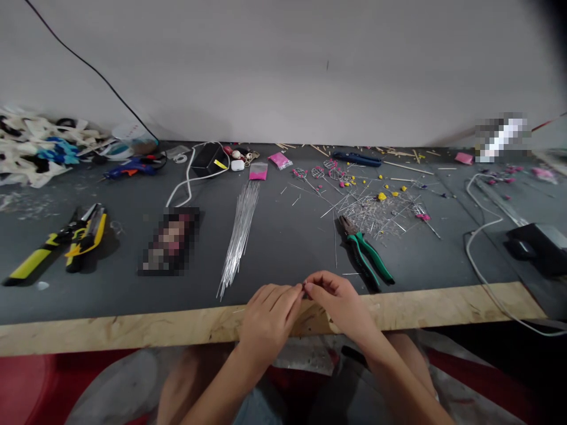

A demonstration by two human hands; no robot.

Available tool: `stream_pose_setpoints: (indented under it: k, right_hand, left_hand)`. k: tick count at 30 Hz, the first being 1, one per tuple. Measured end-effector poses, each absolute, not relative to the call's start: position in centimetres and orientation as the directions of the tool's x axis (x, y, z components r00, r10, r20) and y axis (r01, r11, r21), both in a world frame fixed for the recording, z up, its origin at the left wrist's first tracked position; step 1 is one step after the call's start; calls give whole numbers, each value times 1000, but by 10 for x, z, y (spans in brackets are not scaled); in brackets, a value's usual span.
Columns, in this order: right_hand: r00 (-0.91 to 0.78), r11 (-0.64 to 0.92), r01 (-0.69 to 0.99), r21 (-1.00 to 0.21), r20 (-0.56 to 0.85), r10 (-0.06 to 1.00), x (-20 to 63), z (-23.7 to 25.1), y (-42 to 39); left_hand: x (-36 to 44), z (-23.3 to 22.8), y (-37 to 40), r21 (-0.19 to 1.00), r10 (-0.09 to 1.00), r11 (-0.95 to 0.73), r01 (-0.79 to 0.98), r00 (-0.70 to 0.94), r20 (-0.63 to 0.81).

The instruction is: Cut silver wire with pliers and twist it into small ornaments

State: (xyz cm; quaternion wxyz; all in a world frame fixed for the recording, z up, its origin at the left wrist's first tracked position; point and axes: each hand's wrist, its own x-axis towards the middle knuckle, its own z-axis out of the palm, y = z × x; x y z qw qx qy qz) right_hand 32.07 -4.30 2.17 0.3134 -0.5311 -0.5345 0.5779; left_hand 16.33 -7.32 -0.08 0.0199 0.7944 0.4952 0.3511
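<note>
Hands are meeting at the table's near wooden edge [133,330]: the left hand [268,316] and the right hand [339,301] are pinching fingertips together on a tiny wire piece [303,287], too small to make out. Green-handled pliers [365,252] are lying just beyond the right hand, and a bundle of straight wires [239,236] is lying beyond the left.

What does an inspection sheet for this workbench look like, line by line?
Surface: dark mat with a wooden front edge.
Job's things: wire bundle, green pliers; something tiny pinched at the fingertips, too small to tell.
Clutter: wire scraps, yellow cutters, glue gun.
Grippers: left hand and right hand meet fingertip to fingertip.
Cables: white cable, black cable.
Surroundings: plain wall.
</note>
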Motion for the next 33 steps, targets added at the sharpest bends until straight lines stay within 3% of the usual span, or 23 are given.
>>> stream_pose_setpoints:
  k: [22, 29, 33]
  right_hand:
    - [-288, -136, 96, -986, -158, 944, 328, 17, -47]
    - [-295, 54, 190, -980, -5, 956, 327, 20, -50]
    - [-271, 104, 228, -968, 40, 962, 324, 25, -51]
  left_hand:
    - [173, 7, -73, 451, 811, -504, 737, 225, 540]
    - [173, 13, -78, 615, 883, -415, 671, 136, 448]
    - [174, 18, -78, 781, 968, -232, 580, 60, 243]
